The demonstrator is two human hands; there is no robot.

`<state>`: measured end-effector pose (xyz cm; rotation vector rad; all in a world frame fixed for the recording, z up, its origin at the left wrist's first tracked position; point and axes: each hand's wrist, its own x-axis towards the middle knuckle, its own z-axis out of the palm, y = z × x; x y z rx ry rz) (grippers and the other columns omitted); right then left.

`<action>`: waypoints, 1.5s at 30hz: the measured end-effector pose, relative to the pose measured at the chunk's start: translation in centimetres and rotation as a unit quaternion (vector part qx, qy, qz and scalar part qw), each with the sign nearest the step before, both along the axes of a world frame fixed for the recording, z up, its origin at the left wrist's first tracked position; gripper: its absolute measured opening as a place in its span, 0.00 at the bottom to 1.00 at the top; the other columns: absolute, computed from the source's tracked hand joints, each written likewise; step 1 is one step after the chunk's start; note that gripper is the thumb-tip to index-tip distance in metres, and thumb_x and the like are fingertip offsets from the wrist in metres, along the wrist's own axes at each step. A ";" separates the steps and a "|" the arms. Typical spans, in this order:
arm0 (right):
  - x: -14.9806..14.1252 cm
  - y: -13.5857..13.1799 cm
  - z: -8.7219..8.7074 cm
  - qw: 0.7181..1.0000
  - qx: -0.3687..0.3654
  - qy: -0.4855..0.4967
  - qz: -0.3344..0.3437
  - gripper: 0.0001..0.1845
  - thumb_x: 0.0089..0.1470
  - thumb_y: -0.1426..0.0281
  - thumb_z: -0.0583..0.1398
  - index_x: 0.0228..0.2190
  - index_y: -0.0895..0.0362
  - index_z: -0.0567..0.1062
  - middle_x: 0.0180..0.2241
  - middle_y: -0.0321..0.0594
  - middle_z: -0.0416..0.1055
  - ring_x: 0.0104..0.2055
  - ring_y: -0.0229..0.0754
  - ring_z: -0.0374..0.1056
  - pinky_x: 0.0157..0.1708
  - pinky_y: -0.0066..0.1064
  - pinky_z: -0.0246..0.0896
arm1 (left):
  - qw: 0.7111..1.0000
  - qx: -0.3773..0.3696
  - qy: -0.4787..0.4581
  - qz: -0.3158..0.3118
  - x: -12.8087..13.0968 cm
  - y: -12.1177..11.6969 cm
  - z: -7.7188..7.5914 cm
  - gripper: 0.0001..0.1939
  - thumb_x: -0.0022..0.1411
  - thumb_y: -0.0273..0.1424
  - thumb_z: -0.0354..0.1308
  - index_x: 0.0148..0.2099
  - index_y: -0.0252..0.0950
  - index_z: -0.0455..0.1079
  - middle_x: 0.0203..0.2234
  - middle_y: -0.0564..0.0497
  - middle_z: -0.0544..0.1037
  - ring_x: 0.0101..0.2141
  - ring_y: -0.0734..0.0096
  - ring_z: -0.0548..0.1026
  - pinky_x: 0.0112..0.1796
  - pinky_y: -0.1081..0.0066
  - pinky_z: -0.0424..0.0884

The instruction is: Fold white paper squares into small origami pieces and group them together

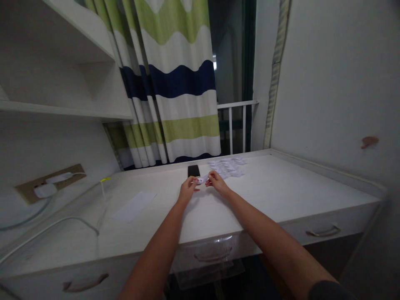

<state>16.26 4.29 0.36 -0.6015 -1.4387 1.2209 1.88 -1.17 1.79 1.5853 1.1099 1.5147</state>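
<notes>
My left hand (pixel 188 188) and my right hand (pixel 216 181) meet over the middle of a white desk (pixel 281 191). Both pinch the same small pale slip of paper (pixel 202 179), one hand at each end. Just beyond the slip lies a black phone (pixel 193 171), flat on the desk. To the right of the phone, a scatter of several similar small paper slips (pixel 228 166) covers a patch near the desk's far edge.
A white sheet of paper (pixel 133 206) lies on the desk at the left. White cables (pixel 56 223) run from a wall socket with plugs (pixel 50 183). A striped curtain (pixel 175 83) hangs behind, shelves (pixel 62 109) at upper left, drawers (pixel 212 254) under the front edge.
</notes>
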 end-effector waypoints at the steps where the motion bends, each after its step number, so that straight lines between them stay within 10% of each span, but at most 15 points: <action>1: 0.0 0.0 0.0 1.000 -0.002 -0.001 0.001 0.13 0.47 0.60 0.55 0.27 0.55 0.57 0.18 0.27 0.62 0.20 0.32 0.64 0.25 0.29 0.63 | 0.999 0.012 0.030 0.009 -0.1 0.0 -0.1 0.11 0.46 0.37 0.56 0.31 0.35 0.64 0.31 0.50 0.71 0.33 0.68 0.72 0.26 0.72 0.72; 12: 0.2 -0.4 0.5 0.990 0.093 -0.084 -0.058 0.12 0.44 0.75 0.51 0.34 0.53 0.59 0.31 0.33 0.61 0.24 0.31 0.63 0.22 0.26 0.61 | 0.984 0.064 0.151 0.072 -0.6 0.2 -0.2 0.04 0.45 0.30 0.57 0.27 0.36 0.70 0.25 0.49 0.75 0.28 0.68 0.72 0.30 0.69 0.70; 20: 1.1 -1.8 1.1 0.898 0.309 -0.296 -0.100 0.13 0.40 0.78 0.58 0.33 0.57 0.69 0.36 0.40 0.61 0.34 0.35 0.61 0.30 0.28 0.61 | 0.978 0.081 0.169 0.087 -0.6 0.1 0.0 0.02 0.44 0.28 0.58 0.25 0.37 0.70 0.23 0.51 0.74 0.28 0.68 0.72 0.32 0.69 0.69; 45: 1.0 -1.3 1.2 0.876 0.329 -0.322 -0.141 0.02 0.43 0.74 0.61 0.25 0.59 0.74 0.31 0.41 0.67 0.30 0.34 0.64 0.32 0.27 0.60 | 0.972 0.085 0.208 0.073 -0.5 0.3 -0.4 0.05 0.48 0.29 0.55 0.28 0.33 0.70 0.26 0.49 0.75 0.28 0.71 0.73 0.29 0.72 0.69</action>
